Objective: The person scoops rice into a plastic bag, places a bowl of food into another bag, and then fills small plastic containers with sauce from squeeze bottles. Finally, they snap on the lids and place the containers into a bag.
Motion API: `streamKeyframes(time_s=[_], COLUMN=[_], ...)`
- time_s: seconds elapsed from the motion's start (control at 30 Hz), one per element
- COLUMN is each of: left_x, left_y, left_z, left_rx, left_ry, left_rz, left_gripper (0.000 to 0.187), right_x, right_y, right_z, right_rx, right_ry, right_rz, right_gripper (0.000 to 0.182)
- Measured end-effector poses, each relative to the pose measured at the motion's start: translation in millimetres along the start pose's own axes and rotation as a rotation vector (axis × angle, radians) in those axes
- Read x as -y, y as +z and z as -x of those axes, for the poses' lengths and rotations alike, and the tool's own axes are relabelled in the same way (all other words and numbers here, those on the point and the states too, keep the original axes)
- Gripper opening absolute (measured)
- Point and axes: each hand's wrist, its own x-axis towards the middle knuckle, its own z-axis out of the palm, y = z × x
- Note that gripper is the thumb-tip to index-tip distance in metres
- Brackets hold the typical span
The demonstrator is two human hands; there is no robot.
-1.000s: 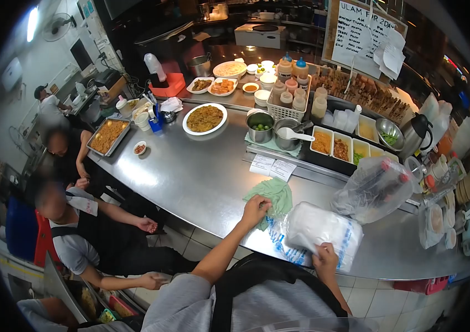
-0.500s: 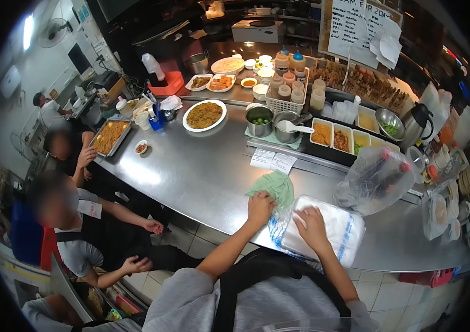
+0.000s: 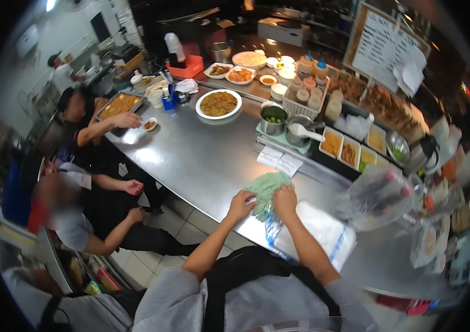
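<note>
Tray (image 3: 139, 100): orange noodles are held in it, at the left end of the bench (image 3: 185, 149).
Co-worker's hand (image 3: 128, 120): it is stretched over the tray's near edge, close to the bowl (image 3: 149, 129) of reddish bits.
Plate (image 3: 199, 105): it is heaped with brownish food and set apart on the bare steel.
Left hand (image 3: 242, 205): its fingers are bent at the cloth's left edge; whether anything is pinched cannot be told.
Cloth (image 3: 268, 186): it is crumpled, green, and laid on the bench between the two hands, just below two paper slips (image 3: 269, 156).
Wrapper (image 3: 271, 227): clear film with blue print is bunched below the cloth, beside the pack.
Pot (image 3: 272, 129): green fruit is held in it, behind the slips.
Right hand (image 3: 286, 200): its fingers are drawn together and pointed down at the cloth's right edge; a pinch cannot be made out.
Pack (image 3: 326, 227): white, blue-striped sheets are laid flat, partly covered by the right forearm.
Tubs (image 3: 341, 146): chopped foods are lined up in them, behind the pack.
Clear bag (image 3: 373, 196): it is slumped beyond the pack, red spots being seen through it.
</note>
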Motion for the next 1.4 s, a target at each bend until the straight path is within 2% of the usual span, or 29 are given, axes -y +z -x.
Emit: streamKeyframes(time_s=[0.03, 0.1, 0.17, 0.23, 0.3, 0.37, 0.43, 0.47, 0.5, 0.67, 0.73, 0.93, 0.97, 1.0, 1.03, 1.07, 1.1, 1.13, 1.17, 1.2, 1.23, 1.27, 1.3, 1.33, 1.37, 1.4], left_x=[0.4, 0.8, -2.8, -38.5, -89.8, -129.9, -164.3, -183.3, -175.9, -120.9, -103.9, -63.8, -59.1, -53.5, -38.1, -11.5, 3.1, 19.6, 36.5, 52.8, 66.9, 78.0, 84.0, 89.8, 94.9, 94.7], left_y=[2.1, 3.1, 5.7, -14.3, -57.7, -113.6, -166.5, -192.7, -201.7, -256.6, -273.5, -292.1, -286.2, -273.6, -250.5, -217.0, -194.7, -168.6, -143.3, -117.8, -96.9, -81.8, -69.5, -59.3, -51.3, -50.1], left_z=[3.5, 0.5, -3.7, -13.4, -27.5, -34.7, -32.6, -32.0, -42.1, -118.2, -147.2, -206.6, -211.7, -212.6, -203.3, -230.4, -243.6, -256.2, -259.8, -257.6, -252.9, -247.0, -241.3, -236.8, -235.4, -232.2], left_rx=[-0.043, 0.001, -0.069, -0.185, -0.115, 0.032, 0.036, 0.179, 0.232, 0.317, 0.36, 0.497, 0.394, 0.294, 0.19, 0.446, 0.601, 0.809, 0.834, 0.933, 1.052, 1.099, 1.182, 1.229, 1.258, 1.19], left_ry=[-0.005, -0.026, -0.088, -0.148, -0.074, 0.256, 0.843, 0.843, 1.076, 1.222, 1.286, 1.436, 1.217, 0.993, 0.364, 0.358, 0.097, 0.044, 0.031, -0.098, -0.257, -0.33, -0.379, -0.344, -0.295, -0.359], left_rz=[0.009, -0.05, 0.075, 0.254, 0.478, 0.469, 0.333, 0.559, 0.809, 0.959, 1.02, 1.221, 1.286, 1.336, 1.352, 1.737, 1.9, 2.062, 2.069, 2.231, 2.382, 2.432, 2.429, 2.448, 2.47, 2.304], left_gripper=[0.034, 0.037, 0.039, 0.032, 0.021, 0.008, 0.011, 0.015, 0.018, 0.021, 0.022, 0.026, 0.032, 0.038, 0.043, 0.04, 0.038, 0.041, 0.041, 0.042, 0.043, 0.049, 0.049, 0.052, 0.055, 0.062], right_x=[-4.4, -10.2, -15.9, -16.6, -15.8, -15.9, -20.3, -20.0, -19.8, -22.0, -16.9, -5.4, -5.6, -0.5, 5.1, 13.2, 22.6, 29.7, 33.8, 10.3, 53.3, 51.8, -17.1, 12.0, -53.1, -52.3], right_y=[4.5, 4.4, 9.1, 7.9, 12.0, 13.1, 18.5, 16.3, 13.6, 12.2, 9.0, 2.9, 0.7, -7.5, -15.5, -25.2, -37.8, -50.8, -63.4, -64.3, -119.0, -133.6, -117.3, -155.5, -145.8, -163.7], right_z=[-0.3, -8.5, -13.6, -15.9, -18.5, -20.7, -25.8, -29.1, -36.2, -52.7, -55.4, -54.7, -58.4, -66.8, -77.7, -95.9, -126.1, -157.9, -188.7, -207.9, -273.3, -303.3, -330.7, -377.3, -409.5, -435.7], right_rx=[-0.035, -0.001, 0.085, 0.086, 0.07, 0.11, 0.146, 0.199, 0.249, 0.385, 0.464, 0.402, 0.403, 0.545, 0.687, 0.691, 1.005, 1.305, 1.292, 1.096, 1.013, 0.72, 0.463, 0.262, -0.047, -0.141], right_ry=[0.023, 0.06, 0.161, 0.175, 0.182, 0.228, 0.214, 0.245, 0.271, 0.452, 0.622, 0.672, 0.677, 0.67, 0.66, 0.668, 0.467, 0.253, 0.246, 0.171, 0.25, 0.201, 0.108, 0.257, 0.134, 0.4], right_rz=[-0.063, -0.199, -0.379, -0.398, -0.386, -0.377, -0.363, -0.38, -0.397, -0.403, -0.46, -0.4, -0.397, -0.323, -0.249, -0.253, -0.264, -0.271, -0.342, -0.706, -0.479, -0.298, -0.234, -0.35, -0.104, -0.076], right_gripper=[0.011, 0.011, 0.014, 0.018, 0.02, 0.021, 0.021, 0.022, 0.022, 0.022, 0.024, 0.025, 0.025, 0.022, 0.019, 0.019, 0.02, 0.022, 0.031, 0.036, 0.043, 0.041, 0.033, 0.029, 0.047, 0.061])
